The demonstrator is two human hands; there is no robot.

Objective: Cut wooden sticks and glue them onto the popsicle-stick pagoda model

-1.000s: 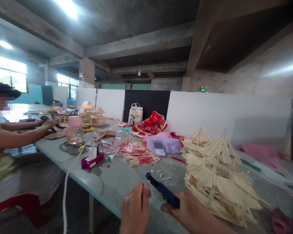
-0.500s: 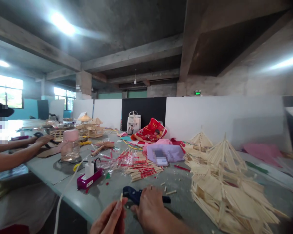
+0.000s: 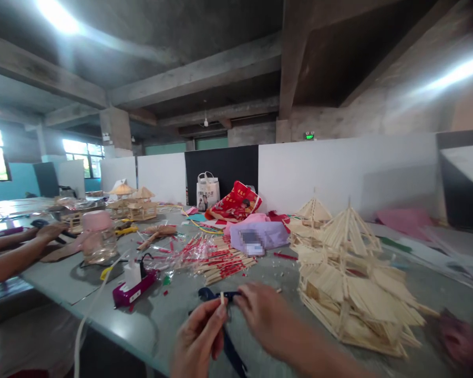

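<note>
The little stick has come up to the blue pliers.
My left hand pinches it, my right hand grips the pliers, and a stick house sits past my right hand.

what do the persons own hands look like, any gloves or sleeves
The left hand and right hand are both bare, with no gloves, and no ring or watch shows. The right forearm is bare too, and no sleeve is in view.
</note>
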